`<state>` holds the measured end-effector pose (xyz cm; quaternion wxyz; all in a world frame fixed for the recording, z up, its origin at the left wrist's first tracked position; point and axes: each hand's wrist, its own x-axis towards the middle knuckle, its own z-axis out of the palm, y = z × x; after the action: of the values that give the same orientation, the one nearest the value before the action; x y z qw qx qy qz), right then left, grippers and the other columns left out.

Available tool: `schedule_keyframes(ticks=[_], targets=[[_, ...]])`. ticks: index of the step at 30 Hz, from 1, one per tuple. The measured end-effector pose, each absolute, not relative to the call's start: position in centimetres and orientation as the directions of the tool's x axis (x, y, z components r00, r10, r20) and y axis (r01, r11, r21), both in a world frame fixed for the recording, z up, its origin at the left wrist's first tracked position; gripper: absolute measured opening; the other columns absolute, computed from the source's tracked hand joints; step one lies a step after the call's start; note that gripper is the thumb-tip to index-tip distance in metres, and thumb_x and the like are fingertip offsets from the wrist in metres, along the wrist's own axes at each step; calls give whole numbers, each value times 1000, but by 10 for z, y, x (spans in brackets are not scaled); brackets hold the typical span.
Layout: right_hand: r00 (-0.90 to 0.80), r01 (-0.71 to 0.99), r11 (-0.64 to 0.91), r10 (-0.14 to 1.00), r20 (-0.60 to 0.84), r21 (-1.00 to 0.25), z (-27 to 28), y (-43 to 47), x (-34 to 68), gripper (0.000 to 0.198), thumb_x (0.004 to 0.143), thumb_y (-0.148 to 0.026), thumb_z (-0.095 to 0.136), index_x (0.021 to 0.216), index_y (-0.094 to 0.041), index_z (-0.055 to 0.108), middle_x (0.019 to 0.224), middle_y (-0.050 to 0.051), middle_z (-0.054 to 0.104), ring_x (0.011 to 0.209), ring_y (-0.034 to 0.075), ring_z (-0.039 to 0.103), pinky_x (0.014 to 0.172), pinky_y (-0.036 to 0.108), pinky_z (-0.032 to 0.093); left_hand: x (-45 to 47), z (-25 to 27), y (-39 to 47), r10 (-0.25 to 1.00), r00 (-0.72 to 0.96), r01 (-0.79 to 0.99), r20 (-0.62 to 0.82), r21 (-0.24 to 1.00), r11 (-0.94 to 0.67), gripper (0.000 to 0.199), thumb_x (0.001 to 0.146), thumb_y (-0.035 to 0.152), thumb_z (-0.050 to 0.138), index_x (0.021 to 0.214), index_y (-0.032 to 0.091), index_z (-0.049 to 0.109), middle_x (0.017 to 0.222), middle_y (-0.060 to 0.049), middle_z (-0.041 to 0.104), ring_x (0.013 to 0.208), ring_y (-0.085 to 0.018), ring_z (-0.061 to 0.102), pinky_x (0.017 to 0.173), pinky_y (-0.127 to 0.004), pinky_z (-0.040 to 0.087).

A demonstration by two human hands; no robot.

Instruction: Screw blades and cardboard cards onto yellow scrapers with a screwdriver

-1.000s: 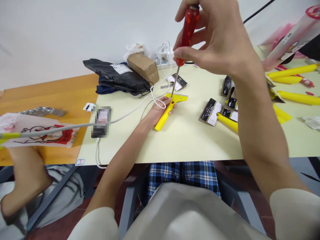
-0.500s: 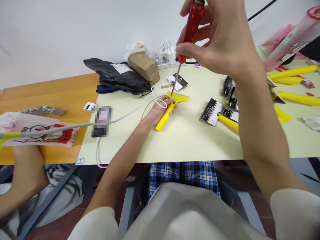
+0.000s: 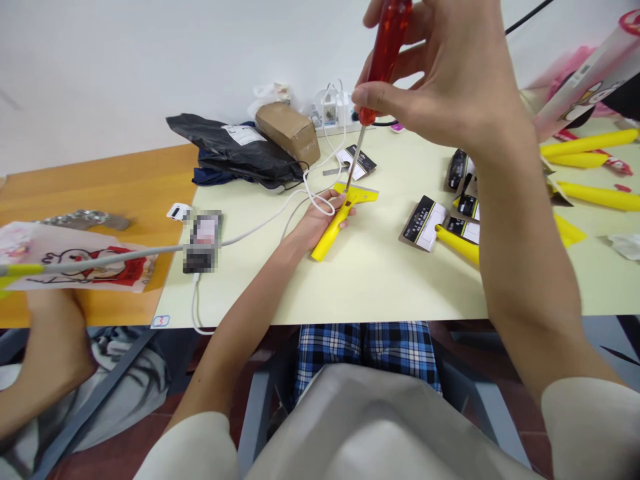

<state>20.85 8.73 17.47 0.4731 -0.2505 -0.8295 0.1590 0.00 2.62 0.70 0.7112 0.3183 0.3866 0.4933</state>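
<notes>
The table has a pale yellow surface (image 3: 380, 287) adjoining an orange wood-toned surface (image 3: 100, 175) at left. Rear: black plastic bag (image 3: 233, 150), a cardboard box (image 3: 289, 132) beside it, and a packaging card (image 3: 369, 163) near a thin flat strip (image 3: 333, 172). Left: pixelated device (image 3: 203, 230) and small white item (image 3: 179, 212). Right: black-and-white cards (image 3: 425, 223), yellow handles (image 3: 595, 195) and crumpled white tissue (image 3: 626, 245).

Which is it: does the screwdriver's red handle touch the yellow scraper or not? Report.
Apart: the head view shows the bare metal shaft between the red handle and the yellow scraper.
</notes>
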Motion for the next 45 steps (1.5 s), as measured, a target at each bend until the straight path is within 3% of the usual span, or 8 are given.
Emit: schedule_keyframes(ticks=[10,16,21,25,35,42,45], targets=[[-418,248,822,568,709,-512,175,87,208,44,89,-21,90,128,-23,71,136,5,71,104,18,79,85,30,71,1,9,24,948,221,-454,-231,836,309,32,94,18,89,92,20,57,95,-2,75,77,-14,77,48,-20,45],[-405,253,800,598,691,-544,173,88,211,50,86,-12,89,131,-20,70,137,5,71,106,19,80,90,36,70,1,11,23,944,214,-456,-251,829,324,31,95,18,88,93,20,58,96,-3,76,77,-14,77,48,-20,44],[-375,248,794,607,700,-555,170,91,209,51,83,-6,87,129,-20,70,135,1,72,103,15,79,87,30,69,1,12,23,941,215,-454,-261,826,333,30,95,19,88,93,21,58,97,-3,76,78,-14,77,48,-20,44],[-351,234,801,599,720,-552,171,90,206,50,80,0,87,124,-17,72,133,5,72,98,16,78,81,30,67,1,12,23,941,220,-461,-257,822,333,30,95,19,87,93,21,58,95,-3,75,77,-14,76,48,-20,44],[-343,219,794,607,717,-567,173,87,207,49,81,-2,88,122,-21,71,135,4,75,104,19,80,85,32,69,2,17,23,932,217,-453,-290,815,360,25,96,21,85,98,19,60,96,-3,75,75,-13,75,47,-21,43],[-392,215,819,571,721,-532,172,90,208,47,82,-13,94,122,-22,71,133,5,72,100,17,76,84,32,70,1,12,25,937,226,-457,-266,821,343,25,98,21,84,95,20,59,95,-3,75,74,-14,75,47,-21,43],[-383,218,816,576,722,-536,171,90,207,48,80,-9,94,119,-24,70,132,4,72,101,18,76,85,33,70,1,12,24,936,224,-455,-271,821,346,27,97,22,85,95,20,59,96,-3,75,75,-14,75,47,-21,43]])
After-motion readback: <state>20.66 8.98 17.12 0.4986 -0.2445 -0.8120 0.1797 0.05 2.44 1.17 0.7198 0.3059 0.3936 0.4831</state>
